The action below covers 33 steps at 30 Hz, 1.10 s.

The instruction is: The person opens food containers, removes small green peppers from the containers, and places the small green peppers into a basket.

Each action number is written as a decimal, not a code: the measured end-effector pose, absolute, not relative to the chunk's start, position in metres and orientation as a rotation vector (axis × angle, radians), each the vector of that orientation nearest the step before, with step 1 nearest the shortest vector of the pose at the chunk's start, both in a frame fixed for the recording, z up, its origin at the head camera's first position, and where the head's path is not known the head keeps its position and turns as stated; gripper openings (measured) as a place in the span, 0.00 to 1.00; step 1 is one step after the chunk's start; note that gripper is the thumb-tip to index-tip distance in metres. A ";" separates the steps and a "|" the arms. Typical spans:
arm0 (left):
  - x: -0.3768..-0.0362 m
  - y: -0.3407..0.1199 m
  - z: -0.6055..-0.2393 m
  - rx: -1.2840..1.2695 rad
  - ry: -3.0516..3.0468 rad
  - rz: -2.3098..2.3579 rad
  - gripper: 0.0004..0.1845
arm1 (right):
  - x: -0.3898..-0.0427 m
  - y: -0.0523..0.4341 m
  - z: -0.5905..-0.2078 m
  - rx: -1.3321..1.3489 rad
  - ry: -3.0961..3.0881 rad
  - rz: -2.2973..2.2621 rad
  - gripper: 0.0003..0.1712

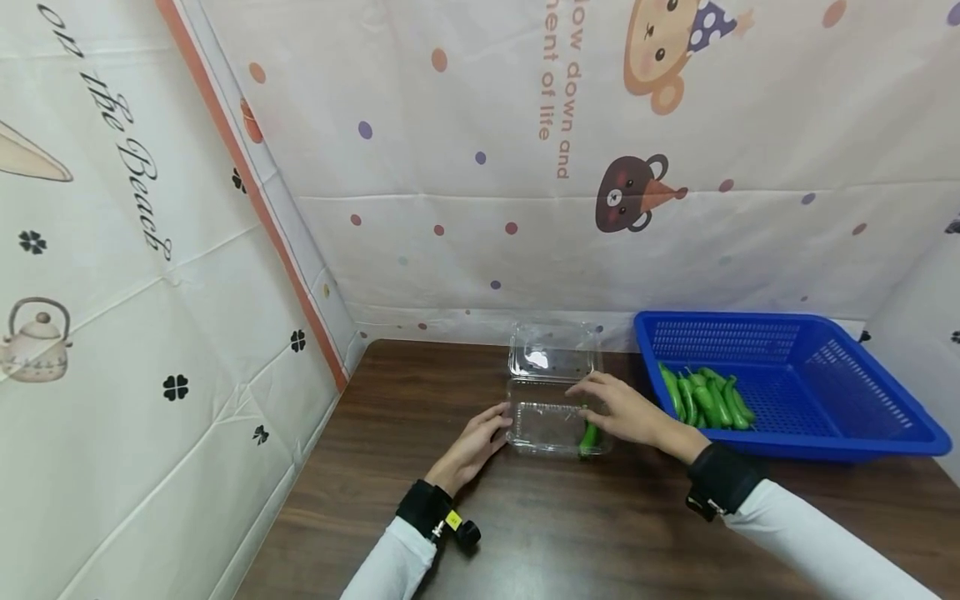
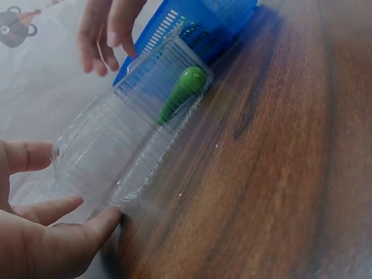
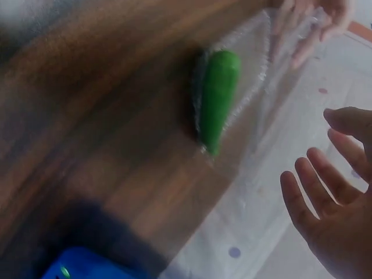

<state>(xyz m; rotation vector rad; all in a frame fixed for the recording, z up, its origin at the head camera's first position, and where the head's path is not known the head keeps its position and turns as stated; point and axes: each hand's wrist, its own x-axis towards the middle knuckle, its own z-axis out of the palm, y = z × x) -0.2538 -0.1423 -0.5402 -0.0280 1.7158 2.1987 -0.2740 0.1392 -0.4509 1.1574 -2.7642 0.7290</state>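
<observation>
The clear clamshell box lies on the desk with its lid thrown back towards the wall. One green pepper lies in the tray, at the end nearest the right hand. That hand's grip is released: the fingers are spread and relaxed just above the pepper's end of the tray, holding nothing. In the right wrist view they look clear of the plastic, though the blur makes contact hard to rule out.

The left hand meets the opposite end of the box, thumb and fingertips resting against the tray wall. The fingers lie fairly straight, a steadying touch rather than a clench.

The step in hand looks like filling the box, so the left hand should brace without squeezing (the thin plastic would buckle and skid). The remaining peppers sit in the blue basket, just beyond the back of the right hand. Each is best laid lengthwise beside the first, keeping stems off the rim so the lid can fold down flat.
</observation>
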 end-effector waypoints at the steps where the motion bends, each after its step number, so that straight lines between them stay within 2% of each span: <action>1: -0.254 -0.142 -0.541 -0.023 1.720 2.197 0.34 | -0.274 0.138 -0.454 1.180 -2.769 0.722 0.19; 8: -0.255 -0.143 -0.541 -0.034 1.705 2.203 0.35 | -0.271 0.130 -0.467 1.356 -2.799 0.593 0.19; 22: -0.255 -0.145 -0.542 -0.037 1.707 2.190 0.34 | -0.276 0.117 -0.451 1.532 -3.083 0.445 0.25; 33: -0.253 -0.146 -0.541 -0.040 1.700 2.172 0.33 | -0.278 0.112 -0.463 1.529 -3.055 0.371 0.23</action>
